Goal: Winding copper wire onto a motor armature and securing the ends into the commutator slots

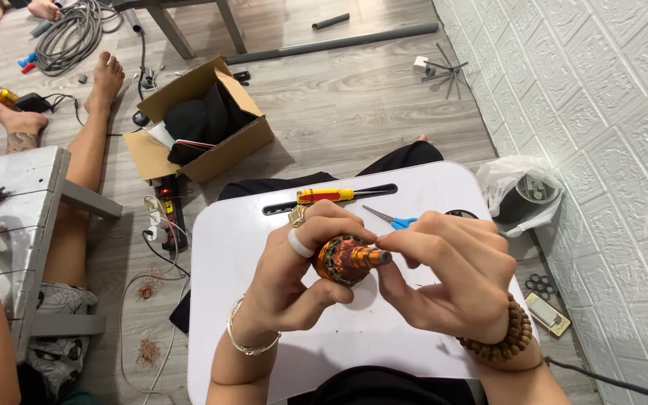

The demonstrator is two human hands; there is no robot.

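You hold the rotor point(348, 259) in front of you, above the white tray point(226, 300) that rests over your lap. Your left hand point(298, 270) is wrapped round its thick end, fingers curled over the top and thumb pressed underneath, so it is gripped firmly. The rotor is a small motor armature: a rounded body wound with copper-coloured wire, glossy and orange-brown, narrowing to a ribbed copper collar and then a short dark shaft that points to your right. It lies roughly level, tilted a little toward the camera.

Your right hand point(451, 277) meets it at the shaft end. Thumb and forefinger are pinched together right at the tip of the shaft; the other fingers are folded loosely into the palm. Whether they pinch a strand of wire or the shaft itself is too small to tell.

On the tray behind your hands lie a screwdriver point(325, 196) with a yellow and red handle, and blue-handled scissors point(388, 218) partly hidden by your fingers. A cardboard box point(223, 146) stands open on the wood floor beyond. At your left another person sits at a grey bench point(24, 195).
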